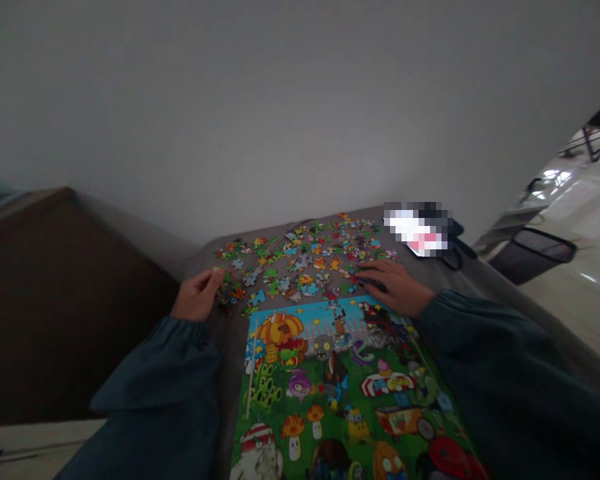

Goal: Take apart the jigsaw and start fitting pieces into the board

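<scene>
Many loose jigsaw puzzle pieces [307,262] lie spread over a grey cloth-covered table [260,233]. Nearer to me is a large colourful cartoon picture [325,380], with a pumpkin, mushrooms and zombie figures on green. At the left edge of the pieces, my left hand [195,295] is closed, thumb and fingertips pressed together; whatever lies between them is too small to make out. My right hand [393,285] rests palm down above the picture's upper right corner, fingers stretched out over and touching the right side of the pieces.
A lit phone [415,233], blurred out, lies at the table's back right beside a dark strap [453,257]. Behind stands a pale wall [280,120]. A brown box-like piece of furniture [70,313] is at the left, and a dark chair [535,253] at the right.
</scene>
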Demonstrator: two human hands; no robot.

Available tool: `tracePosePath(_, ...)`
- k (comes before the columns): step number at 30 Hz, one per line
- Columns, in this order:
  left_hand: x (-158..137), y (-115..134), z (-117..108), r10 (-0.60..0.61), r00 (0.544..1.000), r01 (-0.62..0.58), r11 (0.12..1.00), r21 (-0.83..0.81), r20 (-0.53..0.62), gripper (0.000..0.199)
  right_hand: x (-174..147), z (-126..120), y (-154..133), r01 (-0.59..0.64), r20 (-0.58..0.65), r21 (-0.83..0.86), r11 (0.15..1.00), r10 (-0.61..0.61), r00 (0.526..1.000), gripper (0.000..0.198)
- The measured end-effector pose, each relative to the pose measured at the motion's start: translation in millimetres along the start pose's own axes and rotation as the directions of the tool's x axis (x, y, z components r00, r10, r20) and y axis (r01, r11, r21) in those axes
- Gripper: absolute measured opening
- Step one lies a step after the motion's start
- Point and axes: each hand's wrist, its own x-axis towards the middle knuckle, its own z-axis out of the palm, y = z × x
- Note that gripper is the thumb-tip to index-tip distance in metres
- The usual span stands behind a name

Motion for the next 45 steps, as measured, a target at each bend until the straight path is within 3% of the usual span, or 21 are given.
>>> tracePosePath(3, 5, 16, -1, 0.055, 0.996, -0.068, 0.982, 0.174, 0.073, 0.052, 3, -1, -2, -0.012, -0.008, 0.014, 1.000, 0.012, 1.000, 0.034)
tracePosePath(6, 22, 47, 1, 0.141, 0.978, -0.178, 0.949, 0.260, 0.153, 0.053, 5, -2, -3, -0.023, -0.003, 0.025, 0.999, 0.023, 1.000, 0.033)
tracePosePath(11, 59, 85, 25, 0.249, 0.924, -0.355, 0.842, 0.406, 0.291, 0.049, 6, -4, -4, -0.037, 0.022, 0.045, 0.998, 0.036, 0.999, 0.034)
tracePosePath(15, 62, 70, 62, 0.263, 0.912, -0.387, 0.808, 0.445, 0.315, 0.047, 6, -3, -4, -0.035, 0.017, 0.058, 0.998, 0.034, 0.999, 0.034)
tracePosePath(18, 53, 53, 84, 0.287, 0.860, -0.475, 0.754, 0.455, 0.422, 0.043, 6, -2, -4, -0.024, 0.000, 0.060, 0.998, 0.024, 1.000, 0.033)
tracePosePath(22, 52, 51, 86, 0.270, 0.821, -0.509, 0.747, 0.428, 0.504, 0.046, 6, -1, -2, -0.023, -0.003, 0.056, 0.998, 0.023, 1.000, 0.033)
tracePosePath(25, 63, 55, 64, 0.262, 0.867, -0.425, 0.833, 0.354, 0.424, 0.042, 6, -1, 0, -0.008, -0.002, 0.065, 0.998, 0.008, 1.000, 0.033)
tracePosePath(28, 76, 58, 29, 0.243, 0.956, -0.254, 0.966, 0.045, 0.164, 0.039, 5, -3, 2, 0.018, -0.006, 0.081, 0.997, -0.018, 1.000, 0.032)
tracePosePath(30, 81, 60, 7, 0.198, 0.979, -0.201, 0.925, -0.323, -0.043, 0.041, 5, -5, 2, 0.019, -0.017, 0.069, 0.997, -0.018, 1.000, 0.030)
tracePosePath(32, 84, 62, -7, 0.140, 0.975, -0.211, 0.822, -0.530, -0.172, 0.037, 8, -8, 3, 0.018, -0.044, 0.058, 0.998, -0.016, 0.999, 0.028)
tracePosePath(34, 86, 59, -12, 0.086, 0.975, -0.191, 0.799, -0.570, -0.207, 0.032, 14, -13, 4, 0.017, -0.083, 0.059, 0.998, -0.012, 0.996, 0.028)
tracePosePath(37, 90, 41, -3, -0.028, 0.988, -0.061, 0.837, -0.544, -0.154, 0.026, 34, -23, 8, -0.002, -0.103, 0.026, 1.000, 0.005, 0.995, 0.030)
tracePosePath(42, 94, -3, 20, -0.295, 0.945, 0.173, 0.821, -0.545, -0.145, 0.020, 92, -42, 14, -0.038, 0.062, -0.167, 0.985, 0.049, 0.997, 0.035)
tracePosePath(45, 94, -17, 21, -0.235, 0.956, 0.128, 0.875, -0.467, -0.178, 0.026, 128, -47, 19, -0.094, 0.116, -0.267, 0.959, 0.129, 0.985, 0.040)
